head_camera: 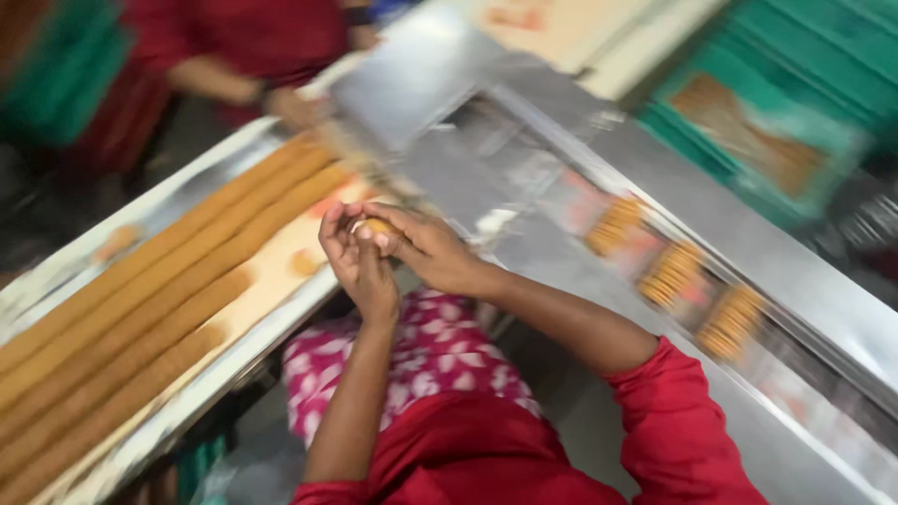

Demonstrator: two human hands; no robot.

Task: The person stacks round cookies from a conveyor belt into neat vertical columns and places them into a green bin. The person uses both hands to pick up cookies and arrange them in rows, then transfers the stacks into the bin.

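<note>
Red sleeves and a pink flowered cloth over the lap fill the bottom of the view, and from them both forearms rise to meet above the edge of the steel tray (281,323). Left hand (355,257) and right hand (426,248) are drawn close together, fingers curled inward — between the fingertips sits a small stack of biscuits (379,227), pinched from both sides and held just over the gap between the tray and the packing conveyor (561,271). Motion blur hides how many biscuits are in the pinch.

On the tray to the left lie long rows of biscuits (159,299) standing on edge, touching one another in lines; the nearer rows stop short, leaving bare tray beside the hands, so a part looks already taken, while most remain. On the conveyor to the right three portioned stacks (673,273) sit spaced apart in their pockets — those appear done. Another person's hand (295,108) rests at the tray's far end.
</note>
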